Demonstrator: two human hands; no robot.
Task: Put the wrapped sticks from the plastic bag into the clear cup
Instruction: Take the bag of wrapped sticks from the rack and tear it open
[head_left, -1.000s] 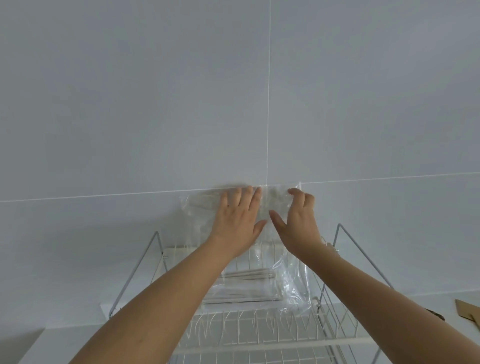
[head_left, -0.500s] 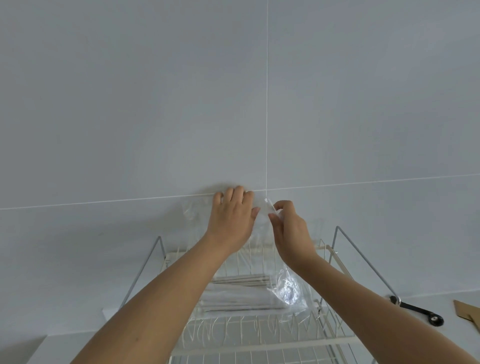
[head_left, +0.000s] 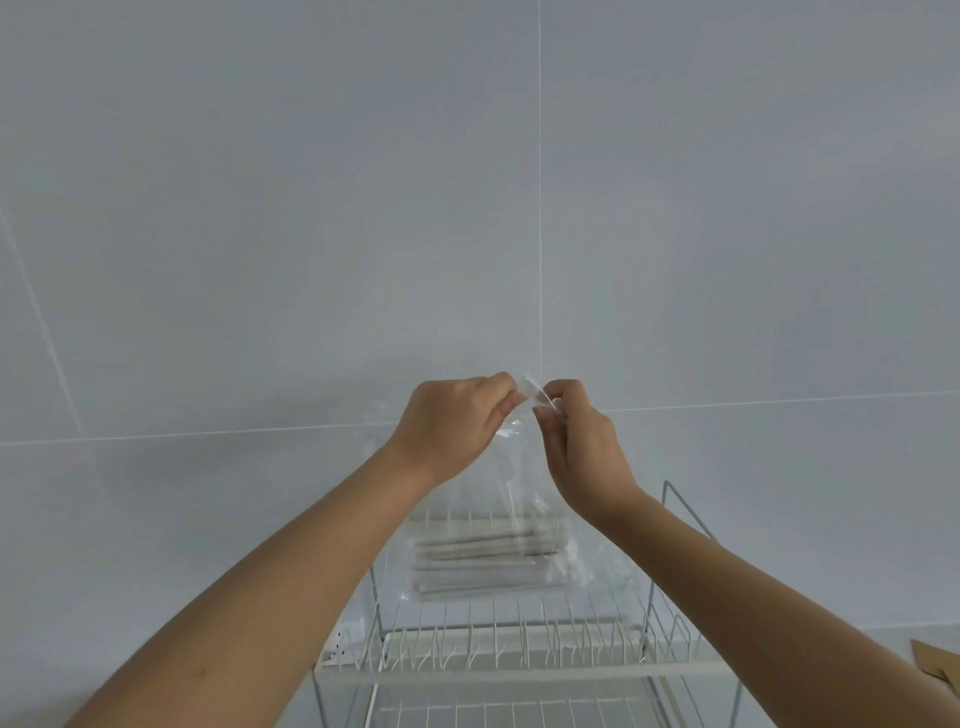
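A clear plastic bag (head_left: 511, 488) hangs in front of the grey tiled wall, held up by its top edge. My left hand (head_left: 449, 428) and my right hand (head_left: 576, 441) both pinch that top edge, fingertips almost touching. Several wrapped sticks (head_left: 483, 564) lie crosswise in the bottom of the bag, pale brown under the film. The bag's lower end hangs just above the top tier of a white wire rack (head_left: 519, 654). No clear cup is in view.
The wire rack has raised side handles (head_left: 680, 525) and upright prongs along its front row. A brown cardboard piece (head_left: 935, 670) lies at the far right edge on the white counter. The wall is close behind the bag.
Both hands have closed from flat against the bag to a pinch at its top edge and drawn together. The bag now hangs straighter, and the view has tilted slightly.
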